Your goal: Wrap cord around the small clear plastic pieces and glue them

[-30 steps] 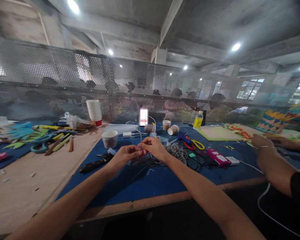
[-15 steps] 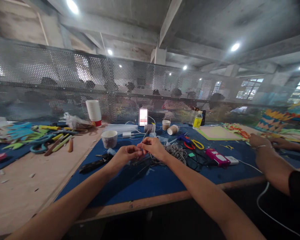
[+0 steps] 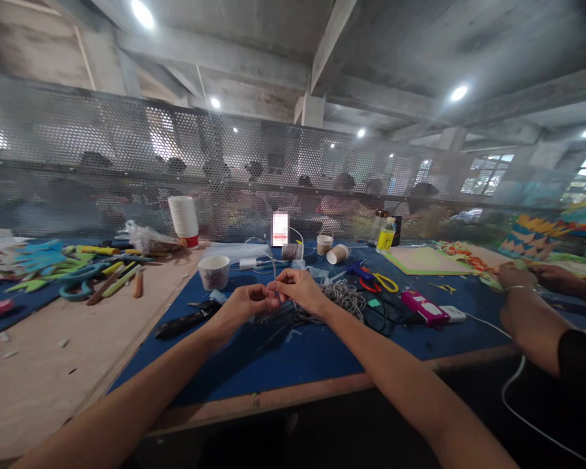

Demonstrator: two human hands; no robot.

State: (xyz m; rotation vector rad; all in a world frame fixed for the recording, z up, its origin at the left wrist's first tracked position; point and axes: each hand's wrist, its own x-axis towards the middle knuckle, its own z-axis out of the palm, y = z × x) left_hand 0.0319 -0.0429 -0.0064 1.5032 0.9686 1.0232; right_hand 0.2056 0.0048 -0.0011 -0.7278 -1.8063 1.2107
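My left hand (image 3: pixel 254 301) and my right hand (image 3: pixel 297 288) meet over the blue table mat, fingertips pinched together. A thin grey cord (image 3: pixel 274 267) sticks up from between the fingertips; its lower end is hidden by the fingers. Beside and below my right hand lies a tangled heap of similar grey cord (image 3: pixel 344 301). Left of my left hand is a black-handled tool (image 3: pixel 183 322), its kind unclear, and behind it a paper cup (image 3: pixel 213 271). Several thin strands lie on the mat under my hands, too fine to name.
A lit phone (image 3: pixel 280 228) stands at the back. To the right are red-and-yellow-handled scissors (image 3: pixel 385 282), a magenta box (image 3: pixel 424 308) and a yellow-labelled bottle (image 3: pixel 385 236). Another person's hands (image 3: pixel 517 280) work at far right. Scissors (image 3: pixel 81 281) and gloves lie left, near stacked cups (image 3: pixel 183 221).
The grey cord between my fingertips has swung from leaning right to nearly upright. My hands have hardly moved. The other person's hands at right have shifted slightly.
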